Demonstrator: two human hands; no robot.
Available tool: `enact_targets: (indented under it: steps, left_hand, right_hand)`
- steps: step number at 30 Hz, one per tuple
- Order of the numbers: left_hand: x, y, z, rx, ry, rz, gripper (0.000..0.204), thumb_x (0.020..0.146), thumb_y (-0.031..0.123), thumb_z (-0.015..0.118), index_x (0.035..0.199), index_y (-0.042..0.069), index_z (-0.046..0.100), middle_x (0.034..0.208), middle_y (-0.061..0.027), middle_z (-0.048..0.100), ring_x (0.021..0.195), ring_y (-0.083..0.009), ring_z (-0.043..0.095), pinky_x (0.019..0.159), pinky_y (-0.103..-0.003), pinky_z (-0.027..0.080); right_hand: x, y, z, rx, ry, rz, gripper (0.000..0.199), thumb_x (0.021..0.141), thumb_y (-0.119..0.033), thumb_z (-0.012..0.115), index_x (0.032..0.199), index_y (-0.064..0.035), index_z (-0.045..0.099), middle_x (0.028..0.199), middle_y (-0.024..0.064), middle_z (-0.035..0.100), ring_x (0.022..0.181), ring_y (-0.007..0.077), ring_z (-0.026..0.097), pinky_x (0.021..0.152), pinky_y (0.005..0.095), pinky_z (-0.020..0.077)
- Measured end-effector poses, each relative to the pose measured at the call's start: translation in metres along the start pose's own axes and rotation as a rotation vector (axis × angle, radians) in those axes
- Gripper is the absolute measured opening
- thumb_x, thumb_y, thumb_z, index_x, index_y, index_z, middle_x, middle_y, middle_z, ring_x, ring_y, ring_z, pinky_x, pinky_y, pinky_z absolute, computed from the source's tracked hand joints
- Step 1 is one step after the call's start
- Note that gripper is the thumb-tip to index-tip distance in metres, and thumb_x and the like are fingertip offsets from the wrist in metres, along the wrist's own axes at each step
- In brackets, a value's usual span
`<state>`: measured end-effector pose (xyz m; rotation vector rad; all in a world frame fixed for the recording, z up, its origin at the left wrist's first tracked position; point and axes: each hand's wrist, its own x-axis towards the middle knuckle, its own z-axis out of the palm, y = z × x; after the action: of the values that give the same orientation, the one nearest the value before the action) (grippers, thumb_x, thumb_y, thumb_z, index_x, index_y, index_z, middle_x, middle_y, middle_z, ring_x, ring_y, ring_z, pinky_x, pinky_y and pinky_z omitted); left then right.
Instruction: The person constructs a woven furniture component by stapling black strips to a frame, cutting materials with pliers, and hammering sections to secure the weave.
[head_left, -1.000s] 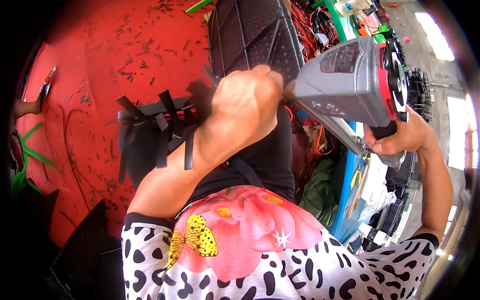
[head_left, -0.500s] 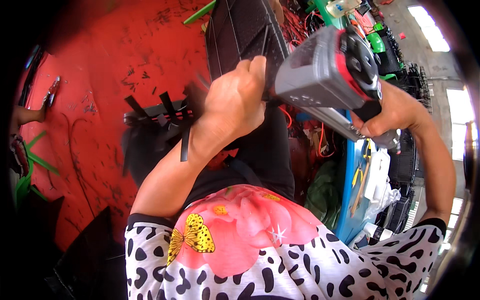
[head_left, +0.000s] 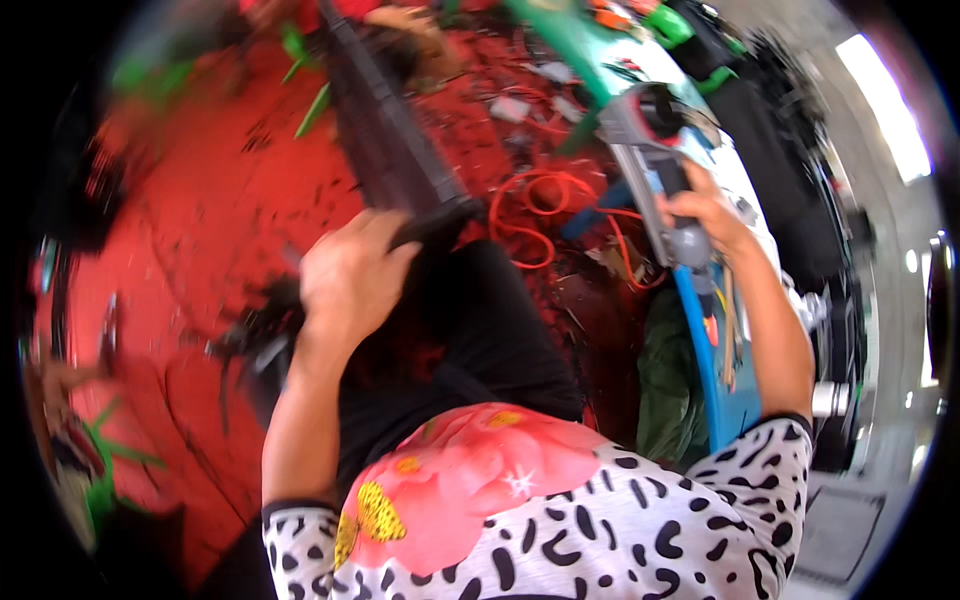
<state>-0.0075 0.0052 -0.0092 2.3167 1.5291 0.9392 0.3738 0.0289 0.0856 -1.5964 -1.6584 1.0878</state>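
Grey power tool (head_left: pixel 636 180) has swung away, held by right hand (head_left: pixel 714 212); left hand (head_left: pixel 350 266) clasps black panel (head_left: pixel 390 140)

At 9 o'clock the left hand (head_left: pixel 350 270) is softened by blur, and whether its fingertips grip the near end of the dark panel (head_left: pixel 390 130) cannot be told. That panel, at 11 o'clock, runs out of the top edge. Close by, a co-worker's arm (head_left: pixel 415 35) is smeared and cut off. Toward 2 o'clock the right hand (head_left: pixel 710 212) hides part of the grey tool's (head_left: pixel 635 165) handle. The black strips (head_left: pixel 270 320) at 9 o'clock blur together; the green shape (head_left: pixel 150 75) at 10 is indistinct. At 6 o'clock the lower edge crops the patterned shirt (head_left: pixel 560 525).
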Motion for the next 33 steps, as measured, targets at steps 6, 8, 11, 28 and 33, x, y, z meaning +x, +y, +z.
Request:
enact_targets:
  steps: [6,8,11,28,33]
  left_hand:
    - [-0.006,0.002,-0.001,0.055,0.009,0.063,0.022,0.081,0.012,0.064,0.1,0.0,0.063,0.093,-0.0162,0.064,0.086,-0.0358,0.061,0.074,-0.039,0.048]
    - [-0.008,0.0,-0.001,0.087,-0.015,0.061,0.025,0.079,0.011,0.066,0.102,0.002,0.063,0.093,-0.0139,0.064,0.082,-0.0353,0.06,0.072,-0.041,0.046]
    - [-0.007,0.002,-0.003,0.104,-0.029,0.084,0.024,0.08,0.01,0.065,0.102,0.001,0.063,0.093,-0.0155,0.064,0.08,-0.0355,0.06,0.071,-0.041,0.046]
    - [-0.006,0.002,-0.002,0.149,-0.018,0.145,0.023,0.083,0.008,0.063,0.102,-0.004,0.061,0.083,-0.0177,0.061,0.073,-0.0351,0.058,0.065,-0.04,0.045]
    - [-0.004,0.001,0.003,0.12,0.006,0.134,0.024,0.08,0.009,0.066,0.101,-0.002,0.062,0.08,-0.0147,0.06,0.069,-0.033,0.057,0.062,-0.04,0.044]
  right_hand:
    - [0.054,0.112,-0.034,-0.671,0.339,0.426,0.066,0.072,-0.025,0.066,0.129,-0.0015,0.044,0.111,0.0248,0.061,0.105,0.0354,0.06,0.088,0.0401,0.0473]
    - [0.06,0.11,-0.036,-0.753,0.337,0.492,0.062,0.075,-0.023,0.061,0.129,0.0004,0.043,0.124,0.0268,0.054,0.117,0.0387,0.052,0.096,0.0423,0.0428]
    - [0.079,0.155,-0.053,-0.843,0.374,0.584,0.056,0.077,-0.015,0.055,0.128,0.0052,0.04,0.122,0.0272,0.056,0.116,0.0377,0.054,0.095,0.0436,0.0445]
    - [0.046,0.208,-0.079,-1.017,0.747,0.099,0.055,0.08,-0.03,0.065,0.128,-0.0091,0.047,0.113,0.0193,0.059,0.108,0.0361,0.055,0.093,0.0446,0.0432]
    - [-0.04,0.237,-0.106,-1.082,0.841,0.185,0.04,0.082,-0.025,0.064,0.119,-0.0111,0.054,0.109,0.0157,0.061,0.104,0.0348,0.057,0.087,0.0446,0.0463]
